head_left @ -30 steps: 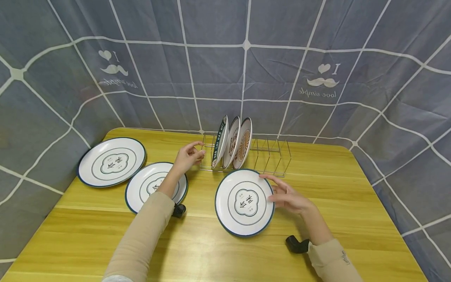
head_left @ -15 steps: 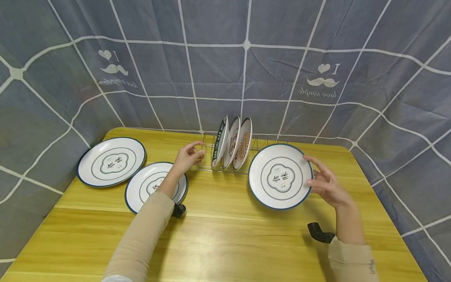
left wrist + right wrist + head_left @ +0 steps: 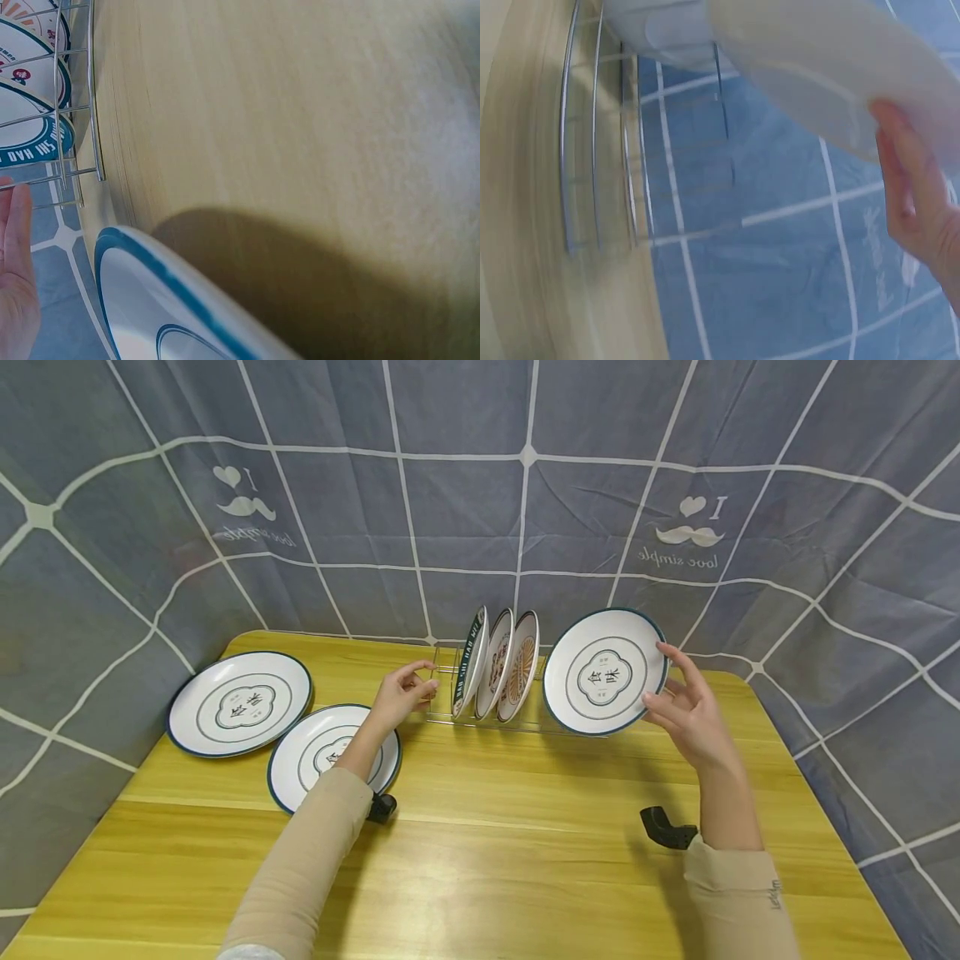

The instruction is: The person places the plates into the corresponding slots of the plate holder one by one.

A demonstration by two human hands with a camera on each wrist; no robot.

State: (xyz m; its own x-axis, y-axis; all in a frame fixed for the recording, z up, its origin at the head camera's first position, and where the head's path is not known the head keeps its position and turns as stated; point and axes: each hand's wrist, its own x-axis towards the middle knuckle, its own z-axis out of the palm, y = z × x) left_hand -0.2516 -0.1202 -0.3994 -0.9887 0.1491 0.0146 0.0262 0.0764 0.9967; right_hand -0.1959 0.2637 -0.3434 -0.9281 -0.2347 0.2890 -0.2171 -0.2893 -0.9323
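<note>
The right hand (image 3: 688,710) pinches the right rim of a blue-edged plate (image 3: 606,681), raised and tilted at the wire rack's (image 3: 595,135) right part. The left hand (image 3: 403,695), fingers bent, holds the rack's left end. Three patterned plates (image 3: 492,667) stand between.

Grey-blue, white-gridded sheeting (image 3: 465,518), probably cloth, hangs behind a yellowish wood-grain table (image 3: 510,877).

Mid-frame, three upright plates (image 3: 493,667) stand in a rack (image 3: 540,731), two flat plates (image 3: 239,703) lying left, a raised plate (image 3: 605,672) right.
</note>
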